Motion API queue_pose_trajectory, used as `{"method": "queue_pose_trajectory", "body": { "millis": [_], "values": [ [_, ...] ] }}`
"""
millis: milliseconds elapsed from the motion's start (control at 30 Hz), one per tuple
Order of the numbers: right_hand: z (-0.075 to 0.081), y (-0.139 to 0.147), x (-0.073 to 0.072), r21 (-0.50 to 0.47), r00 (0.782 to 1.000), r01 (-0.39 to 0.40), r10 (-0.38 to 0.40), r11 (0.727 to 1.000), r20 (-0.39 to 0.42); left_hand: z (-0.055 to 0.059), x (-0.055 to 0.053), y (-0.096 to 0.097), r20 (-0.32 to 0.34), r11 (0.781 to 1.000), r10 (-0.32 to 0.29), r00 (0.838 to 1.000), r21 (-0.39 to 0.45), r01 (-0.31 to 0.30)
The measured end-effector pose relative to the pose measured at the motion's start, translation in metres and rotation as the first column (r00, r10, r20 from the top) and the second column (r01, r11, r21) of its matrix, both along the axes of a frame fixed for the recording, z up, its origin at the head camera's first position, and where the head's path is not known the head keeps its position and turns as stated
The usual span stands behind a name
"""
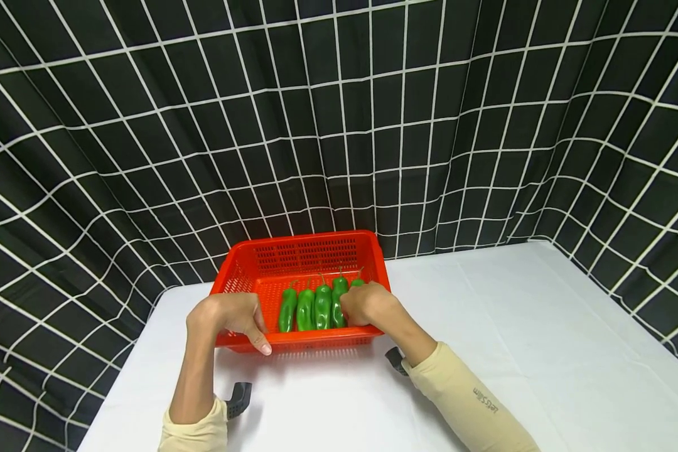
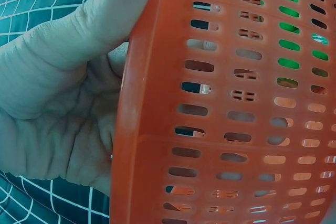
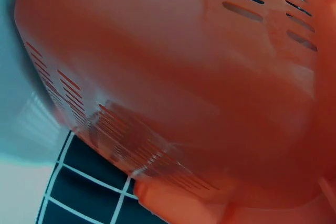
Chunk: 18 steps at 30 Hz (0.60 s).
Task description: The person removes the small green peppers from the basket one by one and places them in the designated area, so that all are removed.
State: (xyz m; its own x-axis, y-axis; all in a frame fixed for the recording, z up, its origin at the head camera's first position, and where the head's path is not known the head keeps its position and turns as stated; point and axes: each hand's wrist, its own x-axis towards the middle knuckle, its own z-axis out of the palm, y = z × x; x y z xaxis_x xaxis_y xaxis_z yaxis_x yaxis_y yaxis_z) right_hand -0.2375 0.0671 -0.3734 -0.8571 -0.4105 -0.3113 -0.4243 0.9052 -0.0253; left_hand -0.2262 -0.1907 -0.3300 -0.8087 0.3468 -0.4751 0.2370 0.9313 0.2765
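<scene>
A red plastic basket (image 1: 302, 337) with slotted walls stands on the white table. Inside it, several long green peppers (image 1: 322, 307) lie side by side in a row, stems pointing to the far wall. My left hand (image 1: 234, 314) grips the near rim toward the left corner, thumb outside and fingers inside. The left wrist view shows this hand (image 2: 68, 93) around the rim, against the slotted basket wall (image 2: 210, 129). My right hand (image 1: 367, 306) reaches into the basket's right end, over the rightmost pepper (image 1: 358, 282). Its fingertips are hidden; only the basket wall (image 3: 173, 103) fills the right wrist view.
The white tablecloth (image 1: 486, 326) extends to the right and in front of the basket. A black curtain with a white grid (image 1: 328, 125) hangs behind and at both sides. Dark camera mounts (image 1: 239, 400) sit at both wrists.
</scene>
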Motion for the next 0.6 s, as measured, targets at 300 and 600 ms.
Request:
{"method": "queue_pose_trajectory", "body": {
  "millis": [300,600],
  "values": [
    [0.008,0.005,-0.002,-0.063,0.999,-0.007,0.010,0.998,0.039,0.002,-0.001,0.000,0.000,1.000,-0.022,1.000,-0.003,0.022],
    [0.024,0.013,0.002,-0.147,0.999,-0.025,0.030,0.989,0.031,0.002,-0.002,0.000,0.019,1.000,-0.030,0.999,0.005,0.030]
  ]
}}
